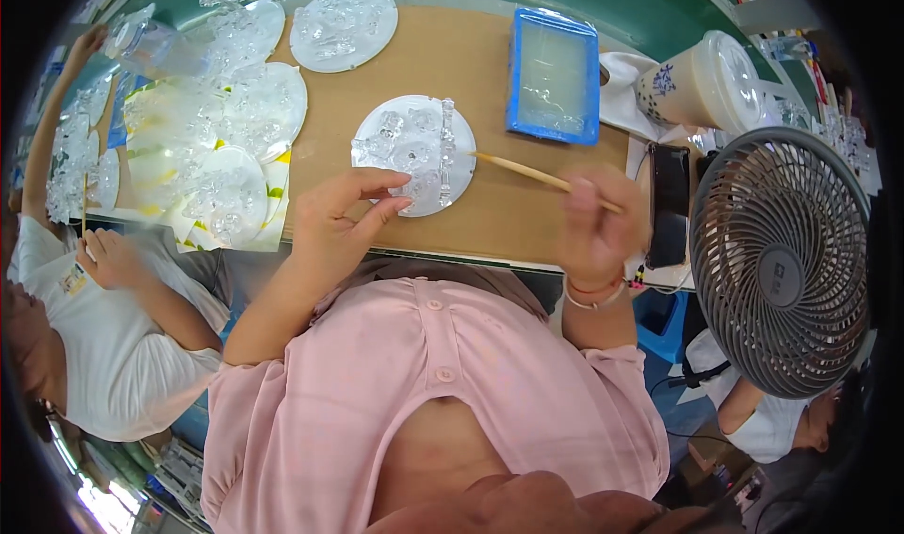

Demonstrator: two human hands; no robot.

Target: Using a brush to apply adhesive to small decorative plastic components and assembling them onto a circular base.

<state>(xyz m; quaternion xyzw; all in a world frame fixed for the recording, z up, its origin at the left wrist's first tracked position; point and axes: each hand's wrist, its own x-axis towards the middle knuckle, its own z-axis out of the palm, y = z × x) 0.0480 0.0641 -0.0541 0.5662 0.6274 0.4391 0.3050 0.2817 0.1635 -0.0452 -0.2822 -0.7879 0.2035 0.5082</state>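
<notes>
A round white disc (426, 129) lies on the brown board, carrying several clear plastic pieces. Along its right side stands a clear bar-shaped piece (447, 153). My left hand (337, 216) is at the disc's lower left, thumb and index finger curved toward each other over it. Something clear seems to be between those fingertips, too small to make out. In my right hand (599, 223), blurred by motion, is a thin brush (527, 172) with a pale wooden handle. Its tip points left, by the disc's right edge; contact cannot be told.
A blue tray (511, 87) of cloudy liquid stands behind the brush. At right are a lidded cup (692, 87), a dark box (669, 204) and a grey fan (782, 270). More loaded discs (344, 30) lie at left. A co-worker (122, 336) sits to my left.
</notes>
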